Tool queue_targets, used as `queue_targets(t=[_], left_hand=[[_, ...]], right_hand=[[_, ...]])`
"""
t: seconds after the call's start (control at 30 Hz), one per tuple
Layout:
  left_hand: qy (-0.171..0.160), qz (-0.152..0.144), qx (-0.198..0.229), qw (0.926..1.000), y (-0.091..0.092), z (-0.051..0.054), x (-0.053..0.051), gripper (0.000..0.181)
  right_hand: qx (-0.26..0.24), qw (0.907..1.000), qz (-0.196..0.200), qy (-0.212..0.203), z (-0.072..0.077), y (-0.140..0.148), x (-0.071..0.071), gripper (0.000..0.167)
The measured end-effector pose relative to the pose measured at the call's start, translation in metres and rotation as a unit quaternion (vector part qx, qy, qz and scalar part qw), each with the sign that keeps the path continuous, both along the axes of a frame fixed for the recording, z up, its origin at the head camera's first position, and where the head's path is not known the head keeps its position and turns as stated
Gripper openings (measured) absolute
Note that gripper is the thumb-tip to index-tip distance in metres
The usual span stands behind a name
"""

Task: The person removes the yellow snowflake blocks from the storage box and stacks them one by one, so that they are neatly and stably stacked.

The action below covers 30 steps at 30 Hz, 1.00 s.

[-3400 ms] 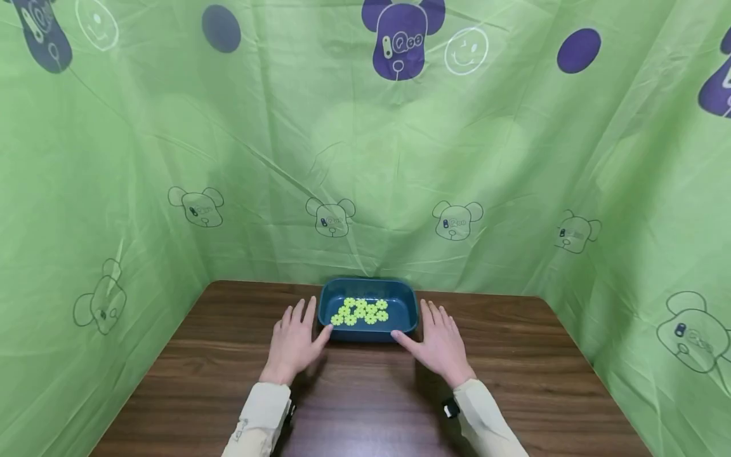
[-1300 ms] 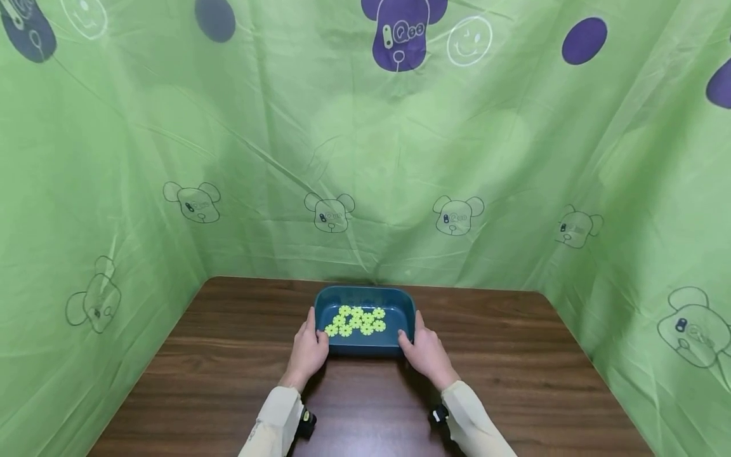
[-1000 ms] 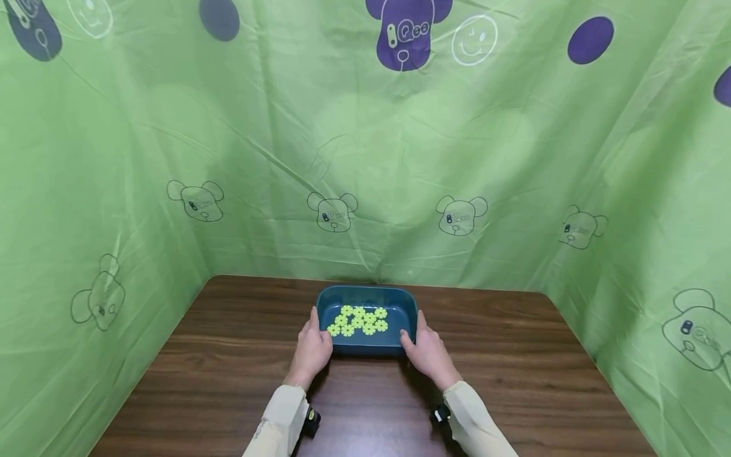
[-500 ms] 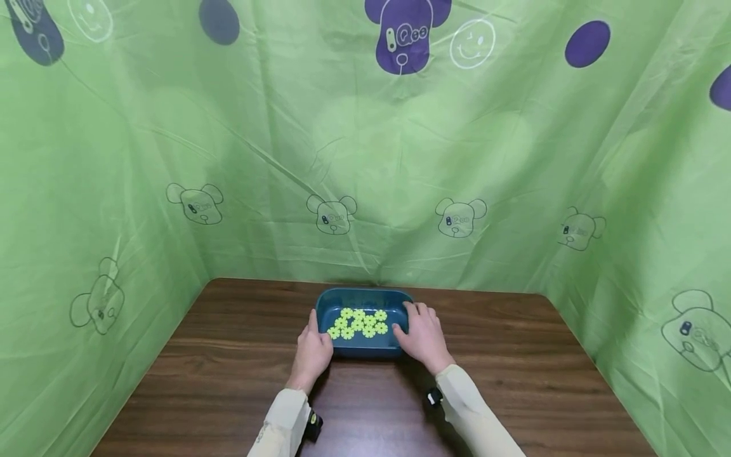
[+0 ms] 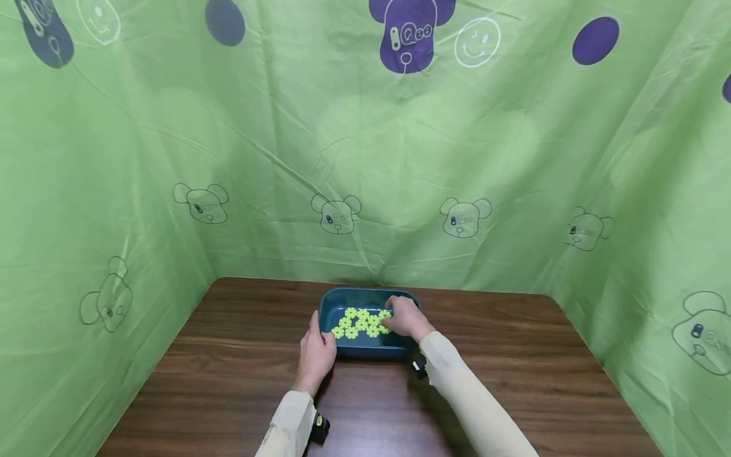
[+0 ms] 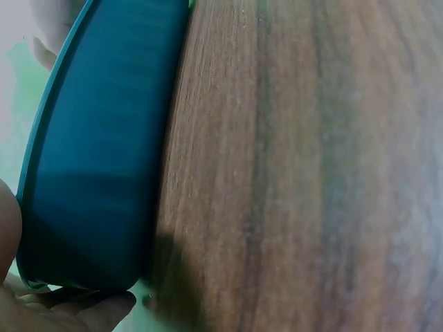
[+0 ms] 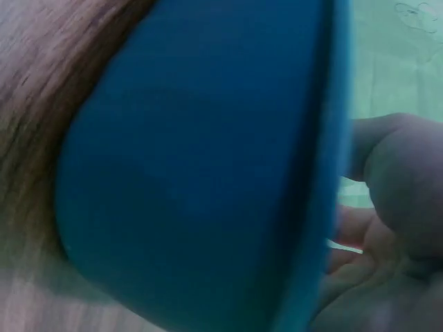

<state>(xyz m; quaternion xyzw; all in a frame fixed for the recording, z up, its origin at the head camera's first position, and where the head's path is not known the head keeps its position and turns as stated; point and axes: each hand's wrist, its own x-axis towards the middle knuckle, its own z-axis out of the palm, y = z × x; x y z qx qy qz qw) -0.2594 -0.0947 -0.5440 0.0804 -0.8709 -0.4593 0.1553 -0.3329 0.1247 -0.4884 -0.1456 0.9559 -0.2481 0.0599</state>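
Brown desk [image 5: 514, 362] carries, at lower centre, one dark blue-green tray [image 5: 371, 351] with about ten yellow-green flower pieces [image 5: 362, 325]; left hand [image 5: 316, 355] clamps tray, right hand [image 5: 408, 318] has its grip apart.

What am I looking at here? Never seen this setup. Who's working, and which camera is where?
There's no machine: this is bare-handed human work. The wide picture comes from a camera worn on the head, looking forward and down. The two close-ups come from cameras worn on each wrist, so the tray's outer wall fills much of both.

A blue-green tray stands on a wood-grain table, with yellow-green flower-shaped pieces lying in it. The left hand grips the tray's left end. The right hand reaches inside, over the pieces; I can't tell whether it holds one. Behind hangs a printed green sheet.
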Motion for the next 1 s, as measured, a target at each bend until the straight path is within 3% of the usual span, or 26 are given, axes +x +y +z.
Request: queue_targets(t=[0.17,0.33,0.47,0.53,0.83,1.0], left_hand=[[0.014,0.0,-0.011,0.9998,0.002,-0.003,0.0,0.058],[0.021,0.007,-0.009,0.9997,0.0,-0.004,0.0,0.057],[0.012,0.003,-0.007,0.9999,-0.002,-0.005,0.0,0.059],[0.011,0.002,-0.008,0.9999,-0.002,-0.006,0.0,0.059],[0.037,0.006,-0.013,0.9992,-0.001,-0.008,-0.001,0.057],[0.03,0.007,-0.01,0.9995,-0.002,-0.008,-0.001,0.057]], right_hand=[[0.03,0.9994,0.011,-0.013,-0.01,0.003,-0.005,0.038],[0.031,0.9992,0.023,-0.002,-0.019,0.0,-0.01,0.018],[0.026,0.9992,0.026,-0.013,-0.023,-0.004,-0.011,0.052],[0.028,0.9992,0.024,-0.014,-0.025,-0.004,-0.011,0.059],[0.041,0.9989,0.016,-0.017,-0.033,-0.006,-0.014,0.057],[0.041,0.999,0.008,-0.018,-0.032,-0.008,-0.012,0.056]])
